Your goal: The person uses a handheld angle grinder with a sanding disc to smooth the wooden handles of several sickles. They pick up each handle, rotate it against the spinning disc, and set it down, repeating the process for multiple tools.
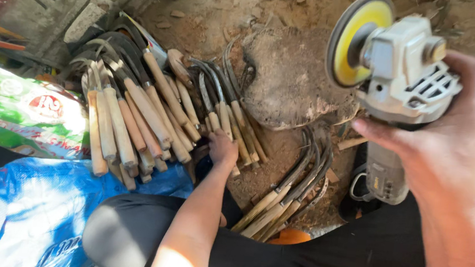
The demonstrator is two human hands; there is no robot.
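My right hand point(434, 141) holds a grey angle grinder point(402, 80) up at the right, its yellow-backed disc point(357, 37) facing left. My left hand point(223, 148) reaches down to a middle bunch of sickles point(222, 106) with curved dark blades and wooden handles, its fingers closed over the handle ends. A larger pile of sickles point(135, 112) lies to its left. Another small bunch of sickles point(290, 191) lies on the dirt between my hands.
A flat worn stone point(289, 80) sits in the dirt behind the sickles. A blue plastic sack point(27, 212) and a green printed bag point(8, 105) lie at the left. My dark-trousered legs fill the bottom.
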